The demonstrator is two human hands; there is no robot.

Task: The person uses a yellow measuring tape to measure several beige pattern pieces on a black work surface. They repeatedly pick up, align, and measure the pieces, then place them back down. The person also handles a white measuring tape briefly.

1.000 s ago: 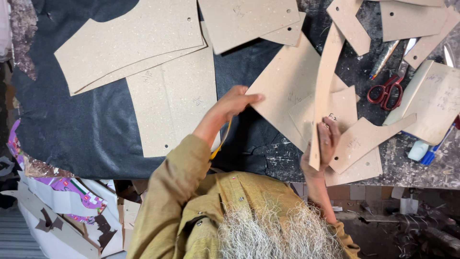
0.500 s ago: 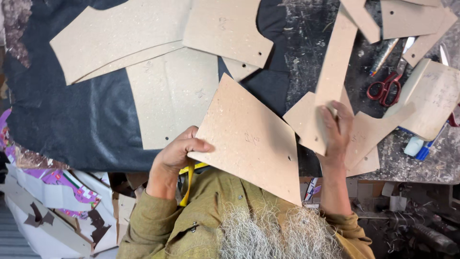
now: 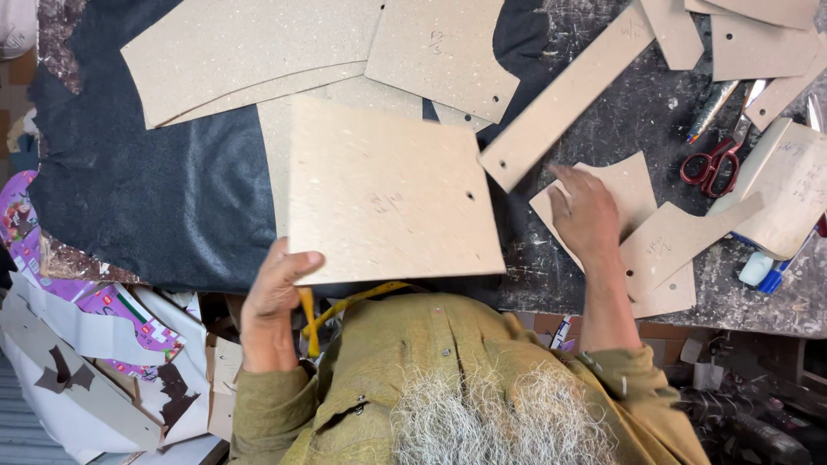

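Note:
My left hand point(image 3: 274, 293) grips the near left corner of a large, roughly square cardboard pattern piece point(image 3: 388, 194), held over the dark leather sheet point(image 3: 155, 198). My right hand point(image 3: 586, 215) lies flat, fingers spread, on a small curved cardboard piece point(image 3: 633, 185) on the worn bench. A long cardboard strip point(image 3: 564, 99) lies diagonally just beyond that hand, apart from it. Another small pattern piece point(image 3: 668, 250) sits to the right of my wrist.
More cardboard patterns point(image 3: 250, 52) lie across the far part of the leather. Red-handled scissors point(image 3: 711, 164), a pen point(image 3: 711, 112) and a glue stick point(image 3: 762, 269) sit at the right. Paper scraps point(image 3: 95, 344) pile up below the bench's left edge.
The large cardboard piece has swung left and now lies flatter over the leather. My right hand has let go of the long strip and come down onto the small piece.

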